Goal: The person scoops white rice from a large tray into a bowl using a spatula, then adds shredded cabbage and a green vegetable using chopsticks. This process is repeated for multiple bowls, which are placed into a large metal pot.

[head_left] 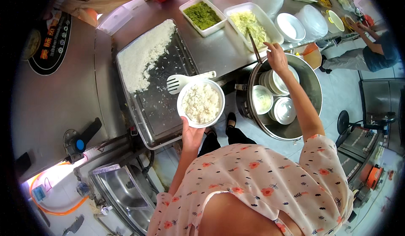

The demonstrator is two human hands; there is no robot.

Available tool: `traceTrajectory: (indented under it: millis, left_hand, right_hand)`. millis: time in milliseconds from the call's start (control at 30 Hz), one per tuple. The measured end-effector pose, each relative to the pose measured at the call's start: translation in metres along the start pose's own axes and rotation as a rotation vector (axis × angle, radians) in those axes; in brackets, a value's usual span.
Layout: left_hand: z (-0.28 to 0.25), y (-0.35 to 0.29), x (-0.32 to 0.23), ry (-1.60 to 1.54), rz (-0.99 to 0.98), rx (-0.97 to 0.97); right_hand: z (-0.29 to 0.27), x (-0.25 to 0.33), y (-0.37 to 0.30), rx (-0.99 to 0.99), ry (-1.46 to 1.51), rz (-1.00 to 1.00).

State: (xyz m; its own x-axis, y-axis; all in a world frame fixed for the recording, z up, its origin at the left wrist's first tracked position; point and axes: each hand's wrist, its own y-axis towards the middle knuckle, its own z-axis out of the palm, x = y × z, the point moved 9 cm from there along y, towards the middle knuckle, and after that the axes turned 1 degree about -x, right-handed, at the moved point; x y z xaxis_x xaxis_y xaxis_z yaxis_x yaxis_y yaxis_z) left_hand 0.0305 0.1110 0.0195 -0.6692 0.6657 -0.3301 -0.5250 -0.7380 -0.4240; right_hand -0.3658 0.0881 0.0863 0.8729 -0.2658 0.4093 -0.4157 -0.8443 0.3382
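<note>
My left hand [192,134] grips a white bowl [180,105] of cooked rice [201,103] from below, thumb at its rim. My right hand [276,58] is held out over the near edge of a white tray [276,34] of pale shredded vegetable [249,25]. Its fingers are curved and apart, just right of dark chopsticks [255,49] that lean on the tray's rim; I see no clear grip on them. Beyond the bowl, a white slotted rice paddle [181,83] lies on a large metal tray [162,122] with a bank of white rice [139,63].
Under my right forearm stands a big round steel pot [314,109] with several white bowls [284,110] inside. A tray of chopped greens [202,15], an empty-looking white bowl [290,27] and stacked lids [311,20] line the counter. Another person [375,50] works at far right.
</note>
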Motion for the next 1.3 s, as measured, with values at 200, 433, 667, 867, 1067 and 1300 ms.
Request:
traceTrajectory:
  millis: [200, 433, 667, 867, 1067, 1300]
  left_hand:
    - [-0.004, 0.032, 0.023, 0.213, -0.030, -0.145]
    - [0.022, 0.053, 0.031, 0.297, -0.066, -0.217]
    - [0.029, 0.060, 0.054, 0.308, -0.115, -0.214]
    - [0.023, 0.051, 0.074, 0.332, -0.164, -0.205]
    - [0.017, 0.045, 0.094, 0.417, -0.228, -0.192]
    - [0.008, 0.049, 0.127, 0.506, -0.301, -0.188]
  right_hand:
    - [0.056, 0.010, -0.008, 0.367, 0.002, -0.387]
    - [0.047, 0.011, 0.026, 0.115, 0.370, -0.383]
    - [0.002, -0.036, 0.089, -0.222, 0.361, 0.103]
    - [0.027, -0.106, 0.076, -0.044, 0.543, 0.541]
    - [0.006, -0.105, 0.073, -0.134, 0.739, 0.549]
    - [0.049, -0.068, 0.097, -0.168, 0.998, 0.503]
